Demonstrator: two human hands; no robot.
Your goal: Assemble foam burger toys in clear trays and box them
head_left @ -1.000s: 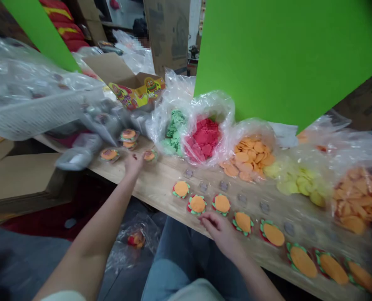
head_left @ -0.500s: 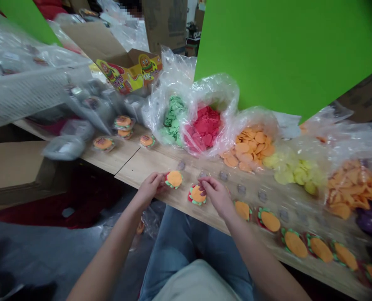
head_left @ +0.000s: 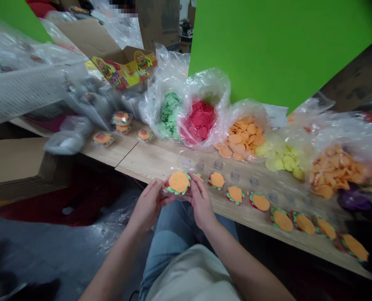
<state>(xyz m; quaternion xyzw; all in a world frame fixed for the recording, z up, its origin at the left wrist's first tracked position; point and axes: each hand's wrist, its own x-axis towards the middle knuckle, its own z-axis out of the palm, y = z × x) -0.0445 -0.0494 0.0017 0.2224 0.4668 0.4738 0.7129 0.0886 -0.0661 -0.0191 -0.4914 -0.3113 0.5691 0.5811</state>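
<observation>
We held a round foam burger piece point(head_left: 178, 183) with orange top in front of us, just over the near edge of the wooden board point(head_left: 148, 162), and it seemed to sit in clear plastic. Our left hand point(head_left: 148, 205) and our right hand point(head_left: 201, 200) were both closed on it from two sides. The left fingers point(head_left: 156, 188) pressed its lower left edge, and the right fingers point(head_left: 193, 180) curved around its right edge, so the grip was narrow and the top of the piece stayed uncovered.

Just beside the right fingers lay a partly hidden burger piece point(head_left: 198, 177), then a row of burger pieces point(head_left: 251, 201) went to the right along the board. Small clear cups point(head_left: 234, 176) stood behind this row. Bare wood was open to the left, up to a seam in the board point(head_left: 123, 159). Below the near edge were our jeans point(head_left: 170, 219).
</observation>
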